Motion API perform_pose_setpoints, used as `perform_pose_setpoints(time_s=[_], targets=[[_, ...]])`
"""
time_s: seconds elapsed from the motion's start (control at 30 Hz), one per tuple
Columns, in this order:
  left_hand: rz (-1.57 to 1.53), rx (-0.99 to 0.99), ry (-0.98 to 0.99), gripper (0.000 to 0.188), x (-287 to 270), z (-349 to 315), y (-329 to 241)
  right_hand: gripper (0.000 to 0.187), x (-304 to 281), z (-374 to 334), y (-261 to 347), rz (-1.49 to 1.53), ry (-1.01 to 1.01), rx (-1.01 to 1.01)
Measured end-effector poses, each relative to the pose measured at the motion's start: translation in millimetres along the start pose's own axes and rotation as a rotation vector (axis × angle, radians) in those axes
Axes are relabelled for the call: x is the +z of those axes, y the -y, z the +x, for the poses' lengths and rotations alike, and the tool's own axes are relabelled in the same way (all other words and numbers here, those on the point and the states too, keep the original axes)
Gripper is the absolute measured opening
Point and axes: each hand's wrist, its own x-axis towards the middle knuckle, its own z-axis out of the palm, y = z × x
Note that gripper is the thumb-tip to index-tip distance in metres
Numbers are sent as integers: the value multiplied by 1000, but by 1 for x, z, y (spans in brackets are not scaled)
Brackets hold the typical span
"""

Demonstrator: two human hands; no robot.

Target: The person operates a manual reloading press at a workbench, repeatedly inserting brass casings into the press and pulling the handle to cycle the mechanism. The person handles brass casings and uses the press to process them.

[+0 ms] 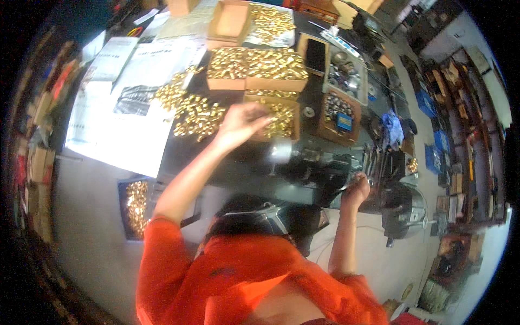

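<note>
My left hand (245, 123) is over the left edge of a small cardboard box (297, 116) of brass fittings (279, 118). Its fingers are bent together in a pinch, and what they hold, if anything, is too blurred to name. A loose heap of brass fittings (197, 116) lies just left of that hand. At the right front of the dark table, my right hand (356, 190) is closed, on something I cannot make out. Between the hands stands a dark machine (325, 168) with a blurred pale round part (280, 152).
Behind are cardboard boxes (227, 84) full of brass pieces. To the right sit a phone (315, 56), a tray of metal parts (346, 76) and a box (335, 131) holding a blue packet. Newspaper (130, 130) covers the left side; a blue bin (123, 208) stands below.
</note>
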Motion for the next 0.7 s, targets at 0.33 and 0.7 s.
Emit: perform_pose_setpoints(time_s=[0.33, 0.7], targets=[[883, -131, -371, 24, -86, -90, 49, 13, 1, 1, -5, -72, 30, -58], [1194, -60, -294, 18, -87, -76, 52, 19, -11, 2, -9, -99, 51, -103]])
